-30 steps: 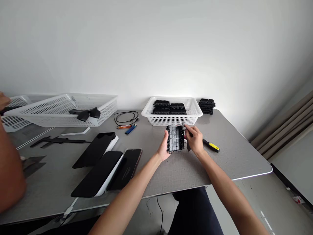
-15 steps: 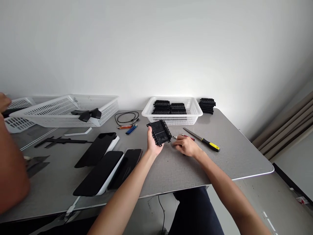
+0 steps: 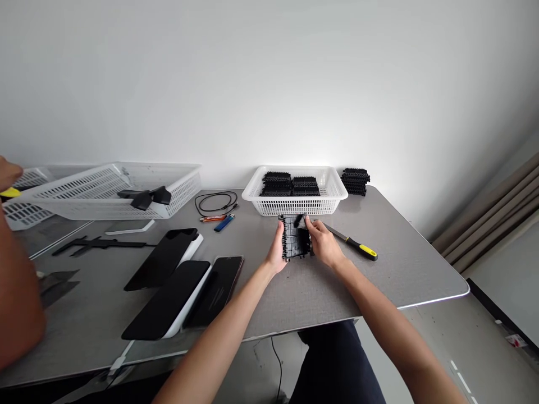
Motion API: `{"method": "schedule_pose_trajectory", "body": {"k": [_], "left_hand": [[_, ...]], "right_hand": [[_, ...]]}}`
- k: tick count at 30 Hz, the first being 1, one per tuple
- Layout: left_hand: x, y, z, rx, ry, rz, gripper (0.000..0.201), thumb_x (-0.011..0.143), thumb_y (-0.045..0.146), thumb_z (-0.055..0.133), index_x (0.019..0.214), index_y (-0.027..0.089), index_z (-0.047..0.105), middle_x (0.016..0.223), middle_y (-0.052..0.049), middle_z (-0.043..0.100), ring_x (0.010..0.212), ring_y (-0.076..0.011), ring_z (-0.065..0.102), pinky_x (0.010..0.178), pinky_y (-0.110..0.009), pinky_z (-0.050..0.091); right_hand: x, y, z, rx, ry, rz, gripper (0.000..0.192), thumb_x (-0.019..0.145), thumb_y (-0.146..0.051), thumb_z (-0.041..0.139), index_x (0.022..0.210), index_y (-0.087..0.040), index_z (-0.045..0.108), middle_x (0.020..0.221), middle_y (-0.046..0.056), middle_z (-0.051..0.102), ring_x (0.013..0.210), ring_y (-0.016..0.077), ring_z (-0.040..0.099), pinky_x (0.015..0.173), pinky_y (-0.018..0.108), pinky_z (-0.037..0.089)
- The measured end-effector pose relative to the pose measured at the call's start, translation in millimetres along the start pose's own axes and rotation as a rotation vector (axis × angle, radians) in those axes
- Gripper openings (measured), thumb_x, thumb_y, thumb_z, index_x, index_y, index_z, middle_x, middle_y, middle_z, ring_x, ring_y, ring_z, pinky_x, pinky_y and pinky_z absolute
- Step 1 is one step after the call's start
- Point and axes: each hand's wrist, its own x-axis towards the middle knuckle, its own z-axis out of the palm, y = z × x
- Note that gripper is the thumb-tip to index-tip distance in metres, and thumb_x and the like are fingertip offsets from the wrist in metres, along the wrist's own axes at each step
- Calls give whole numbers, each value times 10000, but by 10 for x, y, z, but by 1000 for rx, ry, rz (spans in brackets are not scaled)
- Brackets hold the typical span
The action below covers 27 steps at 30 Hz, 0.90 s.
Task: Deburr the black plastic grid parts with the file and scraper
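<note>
I hold a black ribbed plastic part (image 3: pixel 295 241) upright just above the grey table (image 3: pixel 404 275), in front of a white basket (image 3: pixel 297 209). My left hand (image 3: pixel 277 253) grips its left edge. My right hand (image 3: pixel 323 242) holds its right edge, with fingers curled over the top corner. The basket contains stacks of the same black parts (image 3: pixel 290 185). A knife with a yellow-and-black handle (image 3: pixel 353 244) lies on the table right beside my right hand.
Another stack of black parts (image 3: pixel 355 182) stands right of the basket. A cable (image 3: pixel 215 201), lighters (image 3: pixel 224 222), dark phones on white bases (image 3: pixel 177 286) and larger white baskets (image 3: pixel 109 191) lie to the left. Another person's arm (image 3: pixel 17 303) fills the far left edge.
My left hand had swung the part leftward and tilted it flat; now it is back upright in front of the basket. My right hand came off the table onto the part's right edge.
</note>
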Motion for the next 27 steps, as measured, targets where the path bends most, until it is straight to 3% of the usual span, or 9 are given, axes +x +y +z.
{"method": "schedule_pose_trajectory", "body": {"k": [4, 7, 10, 13, 16, 21, 27], "left_hand": [[5, 128, -13, -57, 140, 115, 622, 889, 668, 433, 1258, 213, 644, 1171, -107, 713, 1136, -257, 647, 971, -381, 521], [12, 216, -32, -81, 248, 173, 611, 877, 675, 452, 1249, 231, 646, 1160, -81, 718, 1059, -237, 676, 901, -346, 554], [18, 218, -30, -76, 212, 188, 609, 872, 681, 456, 1259, 248, 638, 1189, -72, 708, 1074, -236, 671, 901, -345, 555], [23, 137, -33, -32, 114, 161, 644, 858, 701, 461, 1290, 249, 619, 1245, -89, 685, 1184, -256, 622, 976, -377, 522], [27, 16, -61, 45, 79, 104, 690, 833, 726, 476, 1324, 256, 595, 1303, -97, 654, 1309, -277, 530, 1060, -416, 460], [16, -138, -54, 179, -59, 127, 718, 842, 721, 467, 1367, 241, 562, 1397, -85, 588, 1431, -290, 375, 1183, -446, 296], [2, -199, 21, 273, -111, 282, 675, 819, 688, 544, 1290, 213, 631, 1415, -84, 571, 1425, -297, 378, 1201, -428, 257]], "right_hand": [[-13, -87, -53, -97, -174, -117, 547, 904, -97, 362, 1436, -137, 480, 1027, 108, 598, 788, 182, 566, 752, 297, 482], [-24, -121, -116, -92, -215, -149, 410, 871, -117, 436, 1182, -175, 697, 830, 59, 601, 741, 177, 558, 739, 287, 460], [-31, -107, -160, 23, -30, -47, 331, 863, -134, 450, 961, -193, 761, 806, 48, 603, 734, 162, 566, 727, 275, 467], [-22, -77, -173, 157, 270, 67, 391, 901, -160, 412, 1150, -190, 711, 879, 59, 589, 775, 162, 573, 748, 284, 497], [-1, -68, -145, 226, 363, 71, 428, 946, -199, 392, 1303, -216, 626, 905, 57, 552, 801, 158, 567, 780, 296, 514], [9, -99, -50, 156, 266, -2, 423, 962, -208, 410, 1340, -245, 597, 961, 58, 541, 854, 156, 585, 804, 296, 527], [-4, -196, -9, -235, -9, 149, 499, 961, -199, 397, 1444, -287, 487, 1094, 90, 530, 723, 150, 584, 671, 292, 531]]}}
